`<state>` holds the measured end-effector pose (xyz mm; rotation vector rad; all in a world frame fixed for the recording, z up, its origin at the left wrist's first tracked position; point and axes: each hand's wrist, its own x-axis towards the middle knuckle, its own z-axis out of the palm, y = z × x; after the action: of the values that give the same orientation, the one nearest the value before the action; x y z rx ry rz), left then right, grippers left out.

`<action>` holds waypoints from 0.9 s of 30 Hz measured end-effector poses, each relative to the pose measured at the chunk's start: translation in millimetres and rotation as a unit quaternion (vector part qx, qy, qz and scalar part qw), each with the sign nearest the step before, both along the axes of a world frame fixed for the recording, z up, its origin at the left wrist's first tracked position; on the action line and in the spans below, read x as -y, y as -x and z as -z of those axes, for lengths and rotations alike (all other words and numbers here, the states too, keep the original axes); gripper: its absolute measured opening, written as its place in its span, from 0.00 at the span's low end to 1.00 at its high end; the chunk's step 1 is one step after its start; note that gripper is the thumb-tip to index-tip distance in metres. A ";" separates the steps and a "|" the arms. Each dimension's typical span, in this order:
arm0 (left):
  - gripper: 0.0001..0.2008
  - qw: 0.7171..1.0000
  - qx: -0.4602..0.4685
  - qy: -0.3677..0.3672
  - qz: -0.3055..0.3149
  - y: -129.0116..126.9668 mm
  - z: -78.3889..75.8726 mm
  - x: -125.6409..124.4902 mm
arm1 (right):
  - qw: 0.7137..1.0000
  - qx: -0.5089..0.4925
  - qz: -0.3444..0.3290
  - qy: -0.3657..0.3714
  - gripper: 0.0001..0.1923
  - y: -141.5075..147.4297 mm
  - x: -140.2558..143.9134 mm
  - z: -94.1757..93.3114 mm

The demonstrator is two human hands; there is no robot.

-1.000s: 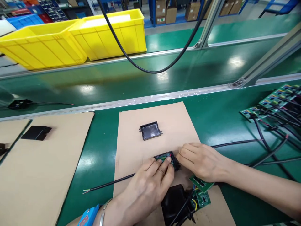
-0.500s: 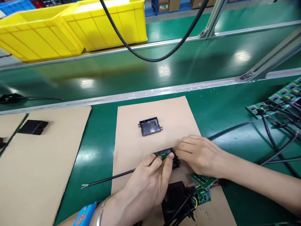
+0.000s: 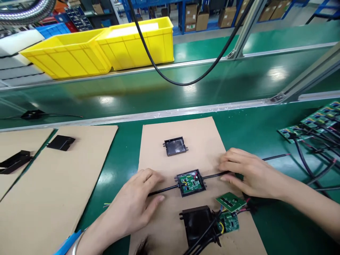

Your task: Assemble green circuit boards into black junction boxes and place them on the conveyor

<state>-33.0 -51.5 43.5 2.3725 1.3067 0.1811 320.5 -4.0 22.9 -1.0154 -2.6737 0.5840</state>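
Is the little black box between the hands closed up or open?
Open: the black box shows its green circuit board uncovered; a separate lid lies apart behind it.

A single head-worn camera looks forward and steeply down from the person's own standpoint at the green worktop [image 3: 247,131]. It sits close: the left hand [image 3: 135,203] and right hand [image 3: 249,173] enter from the bottom edge and fill the lower third, either side of the open black box [image 3: 191,182] on the cardboard sheet [image 3: 202,134]. Farther up, the view runs across a conveyor belt [image 3: 148,88] to yellow bins [image 3: 106,46] and distant shelving at the top. No second view shares the scene
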 end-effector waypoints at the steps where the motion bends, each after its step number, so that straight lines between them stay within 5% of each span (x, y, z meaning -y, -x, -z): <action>1: 0.12 1.000 -0.005 0.002 -0.001 1.4 3.9 4.2 | 1.000 0.001 0.003 -0.003 0.07 -3.7 0.9 2.0; 5: 0.06 0.999 -0.011 -0.043 -0.015 4.3 17.0 15.1 | 0.999 -0.006 0.004 -0.032 0.07 -12.5 3.1 11.5; 8: 0.08 0.995 -0.022 -0.092 -0.044 6.8 10.9 -4.0 | 0.994 -0.018 0.027 -0.104 0.08 -12.9 -14.5 6.2; 14: 0.08 0.960 -0.100 -0.227 -0.127 -3.5 -21.4 -143.9 | 0.967 0.060 0.110 -0.222 0.13 0.4 -135.9 -38.9; 17: 0.08 0.952 -0.105 -0.247 -0.148 -13.2 -18.3 -209.0 | 0.960 0.106 0.153 -0.208 0.16 8.8 -195.1 -46.7; 19: 0.12 0.948 -0.104 -0.255 -0.158 -14.3 -8.3 -227.5 | 0.961 0.119 0.153 -0.197 0.16 10.6 -211.7 -42.3; 22: 0.15 0.951 -0.092 -0.251 -0.157 -5.8 6.5 -216.7 | 0.966 0.126 0.133 -0.183 0.16 7.2 -193.0 -31.6; 25: 0.12 0.958 -0.068 -0.234 -0.149 2.9 8.9 -170.7 | 0.979 0.108 0.104 -0.137 0.14 2.3 -130.5 -29.2; 27: 0.11 0.970 -0.034 -0.205 -0.126 0.2 3.1 -126.1 | 0.996 0.059 0.063 -0.033 0.13 2.9 -76.5 -33.3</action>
<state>-33.2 74.6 40.4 2.5497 1.7446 0.4912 317.7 72.6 56.2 -1.2234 -2.6843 0.4191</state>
